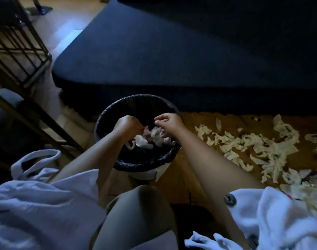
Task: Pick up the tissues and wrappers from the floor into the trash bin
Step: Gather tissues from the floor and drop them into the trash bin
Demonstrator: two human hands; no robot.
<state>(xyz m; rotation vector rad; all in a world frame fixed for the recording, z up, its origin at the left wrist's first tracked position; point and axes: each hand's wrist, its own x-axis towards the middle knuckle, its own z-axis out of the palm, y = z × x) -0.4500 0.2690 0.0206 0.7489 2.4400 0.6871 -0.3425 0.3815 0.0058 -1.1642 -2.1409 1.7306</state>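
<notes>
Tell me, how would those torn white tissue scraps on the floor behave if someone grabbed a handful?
Probably floppy and very light: the tissue scraps lie crumpled and thin on the wooden floor. Being many small torn pieces, some would likely slip out of a grip and drift.

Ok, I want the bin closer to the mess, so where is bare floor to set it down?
Bare wood floor shows between the trash bin, the knee and the right forearm, and a narrow strip lies between the bin's rim and the nearest tissues, below the dark blue furniture. Further right the floor is crowded with tissues.
</notes>
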